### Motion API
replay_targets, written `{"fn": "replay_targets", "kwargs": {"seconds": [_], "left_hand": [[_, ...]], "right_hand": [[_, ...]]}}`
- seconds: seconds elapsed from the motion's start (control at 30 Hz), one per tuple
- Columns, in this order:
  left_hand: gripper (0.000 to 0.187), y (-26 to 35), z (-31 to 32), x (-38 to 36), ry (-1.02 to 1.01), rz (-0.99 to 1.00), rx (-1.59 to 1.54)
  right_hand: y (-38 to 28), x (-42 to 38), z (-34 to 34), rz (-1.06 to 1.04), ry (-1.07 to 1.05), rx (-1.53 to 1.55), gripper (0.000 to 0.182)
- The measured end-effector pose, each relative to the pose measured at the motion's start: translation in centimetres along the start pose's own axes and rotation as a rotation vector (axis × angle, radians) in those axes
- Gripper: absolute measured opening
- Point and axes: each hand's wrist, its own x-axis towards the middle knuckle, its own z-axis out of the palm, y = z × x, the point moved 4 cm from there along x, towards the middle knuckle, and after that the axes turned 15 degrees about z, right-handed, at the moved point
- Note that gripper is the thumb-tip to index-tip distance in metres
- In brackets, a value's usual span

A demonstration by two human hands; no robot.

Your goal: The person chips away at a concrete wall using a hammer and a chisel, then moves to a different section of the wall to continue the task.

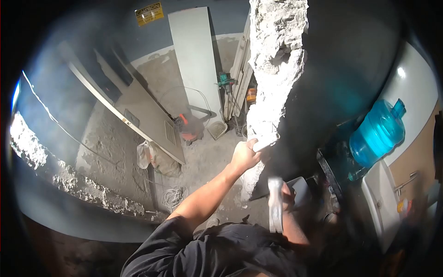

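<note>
My left hand (pixel 245 156) is closed around a whitish, bar-like tool (pixel 265 142) whose end touches or lies very close to the rough, pale wall edge (pixel 276 69). That wall edge stands upright in front of me, its surface chipped and brightly lit. Lower and to the right, my right hand (pixel 288 195) is closed on a hammer (pixel 276 203), which is blurred and partly hides the fingers.
A blue water jug (pixel 378 131) lies at the right, near a white sink (pixel 380 198). Behind are a leaning pale board (pixel 194 55), a door (pixel 147 108), a plastic bag (pixel 159 159) and coiled cable (pixel 174 197) on the floor.
</note>
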Motion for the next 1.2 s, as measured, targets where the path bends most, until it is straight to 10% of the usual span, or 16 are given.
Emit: {"fn": "replay_targets", "kwargs": {"seconds": [0.17,0.37,0.43,0.73,0.77,0.83,0.9,1.1,1.2], "left_hand": [[0.022,0.1,0.6,-0.9,0.027,-0.062,-0.060],[0.021,0.4,0.2,-0.3,0.008,-0.056,-0.009],[0.022,0.2,0.3,-0.5,-0.035,-0.103,0.002],[0.019,1.5,-0.8,0.0,-0.001,-0.078,0.033],[0.015,1.9,-1.0,0.1,0.024,-0.048,0.011],[0.018,1.7,-0.7,-0.5,0.005,-0.083,0.010],[0.020,1.2,-0.8,-0.1,0.005,-0.083,0.002],[0.022,0.8,-0.3,-0.4,0.017,-0.106,0.028],[0.023,1.5,-0.5,-0.4,-0.031,-0.109,0.032]], "right_hand": [[1.9,1.5,1.3,0.274,-0.167,0.340,0.020],[-0.7,0.6,-1.0,-0.003,0.110,0.308,0.024],[4.8,1.0,4.7,0.326,-0.319,0.337,0.008],[-2.5,0.6,-2.4,-0.153,0.169,0.384,0.015],[0.7,-0.2,-0.7,-0.095,0.041,-0.051,0.015],[2.7,1.8,0.9,0.259,-0.237,0.275,0.017],[2.8,0.0,0.7,0.153,-0.083,-0.043,0.009],[-4.3,0.4,-3.3,-0.157,0.162,0.498,0.018],[0.9,0.1,-0.7,0.010,-0.027,0.390,0.014]]}}
